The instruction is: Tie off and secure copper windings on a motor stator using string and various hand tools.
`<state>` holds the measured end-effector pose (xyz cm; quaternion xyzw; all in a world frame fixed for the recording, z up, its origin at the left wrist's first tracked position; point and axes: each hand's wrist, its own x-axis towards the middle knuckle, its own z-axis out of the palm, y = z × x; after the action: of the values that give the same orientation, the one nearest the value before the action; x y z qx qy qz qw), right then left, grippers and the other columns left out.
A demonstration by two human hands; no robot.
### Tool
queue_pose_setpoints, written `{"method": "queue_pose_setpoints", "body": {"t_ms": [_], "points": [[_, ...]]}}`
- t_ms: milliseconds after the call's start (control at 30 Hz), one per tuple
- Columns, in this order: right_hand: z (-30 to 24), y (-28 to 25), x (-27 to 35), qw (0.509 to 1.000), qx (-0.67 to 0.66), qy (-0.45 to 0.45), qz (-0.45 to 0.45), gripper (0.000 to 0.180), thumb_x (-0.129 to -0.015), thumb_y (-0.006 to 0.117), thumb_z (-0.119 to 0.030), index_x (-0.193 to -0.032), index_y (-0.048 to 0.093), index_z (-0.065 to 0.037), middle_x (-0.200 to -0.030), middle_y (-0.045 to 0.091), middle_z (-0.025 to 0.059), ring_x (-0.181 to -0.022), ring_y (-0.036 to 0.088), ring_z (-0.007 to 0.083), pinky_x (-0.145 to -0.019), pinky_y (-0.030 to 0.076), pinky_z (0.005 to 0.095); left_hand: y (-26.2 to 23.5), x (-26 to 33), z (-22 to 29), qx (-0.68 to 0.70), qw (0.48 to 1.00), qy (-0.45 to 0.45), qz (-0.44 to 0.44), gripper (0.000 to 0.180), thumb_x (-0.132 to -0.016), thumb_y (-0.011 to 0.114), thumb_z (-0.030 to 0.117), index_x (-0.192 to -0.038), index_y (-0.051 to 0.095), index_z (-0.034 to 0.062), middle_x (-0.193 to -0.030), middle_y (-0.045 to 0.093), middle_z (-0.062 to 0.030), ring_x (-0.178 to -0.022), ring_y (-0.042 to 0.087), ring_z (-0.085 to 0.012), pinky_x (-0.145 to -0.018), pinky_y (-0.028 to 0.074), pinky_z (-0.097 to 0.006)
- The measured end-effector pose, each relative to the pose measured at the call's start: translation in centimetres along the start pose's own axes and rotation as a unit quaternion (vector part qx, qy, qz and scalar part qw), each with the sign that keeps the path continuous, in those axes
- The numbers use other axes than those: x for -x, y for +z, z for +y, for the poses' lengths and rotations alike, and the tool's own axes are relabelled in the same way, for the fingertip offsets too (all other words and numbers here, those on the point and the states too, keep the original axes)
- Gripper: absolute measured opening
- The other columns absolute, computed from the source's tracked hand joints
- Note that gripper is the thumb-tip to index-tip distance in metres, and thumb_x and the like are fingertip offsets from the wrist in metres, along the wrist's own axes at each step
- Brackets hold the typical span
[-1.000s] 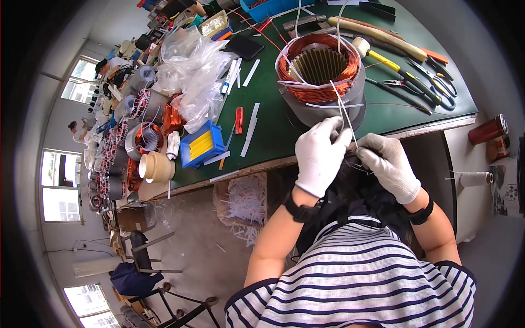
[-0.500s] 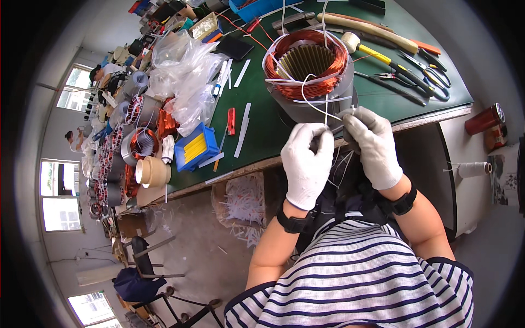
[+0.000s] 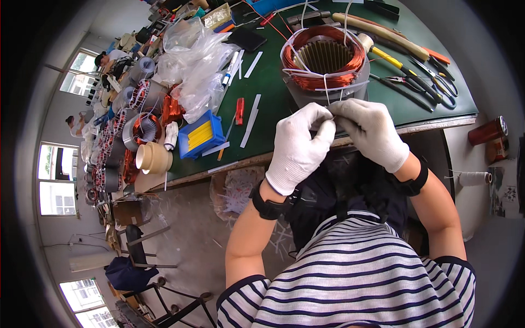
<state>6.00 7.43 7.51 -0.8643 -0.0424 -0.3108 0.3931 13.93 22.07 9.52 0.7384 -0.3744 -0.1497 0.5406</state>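
A motor stator stands at the table's near edge, its ring of copper windings on top of the grey body. White cord runs down from the windings into my fingers. My left hand, in a white knit glove, is closed in a pinch on the cord. My right hand, gloved alike, pinches cord right beside it. Fingertips of both hands almost meet just in front of the stator. Exactly how the cord lies between them is hidden.
Right of the stator lie a yellow-handled mallet, pliers and scissors. Leftward are a blue bin of yellow strips, a red-handled tool, plastic bags and more stators. A cord spool stands at right.
My hands have come together, the right moving in toward the left. The wide cord loop over the stator's front is drawn in. The whole view has shifted slightly.
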Motion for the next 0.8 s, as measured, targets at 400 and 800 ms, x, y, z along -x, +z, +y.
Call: {"method": "queue_pose_setpoints", "body": {"t_ms": [400, 800], "points": [[0.1, -0.1, -0.7, 0.962, -0.143, 0.223, -0.066, 0.017, -0.085, 0.054, -0.006, -0.093, 0.060, 0.007, -0.077, 0.063, 0.0169, -0.068, 0.060, 0.0225, -0.067, 0.048, 0.0307, 1.0, -0.4, -2.0, -0.290, 0.911, 0.243, 0.165, 0.019, -0.073, 0.064, 0.001, -0.091, 0.062, 0.0068, -0.089, 0.060, -0.0093, -0.075, 0.062, -0.0278, -0.067, 0.050, -0.036], [-0.7, -0.4, 0.2, 0.986, -0.067, 0.148, -0.031, 0.015, -0.084, 0.056, -0.007, -0.088, 0.061, 0.007, -0.078, 0.063, 0.0190, -0.070, 0.060, 0.0256, -0.069, 0.048, 0.0332, 1.1, -0.4, -1.6, -0.390, 0.854, 0.317, 0.133, 0.020, -0.069, 0.066, 0.005, -0.088, 0.063, 0.0083, -0.080, 0.060, -0.0048, -0.069, 0.059, -0.0228, -0.062, 0.047, -0.034]]}}
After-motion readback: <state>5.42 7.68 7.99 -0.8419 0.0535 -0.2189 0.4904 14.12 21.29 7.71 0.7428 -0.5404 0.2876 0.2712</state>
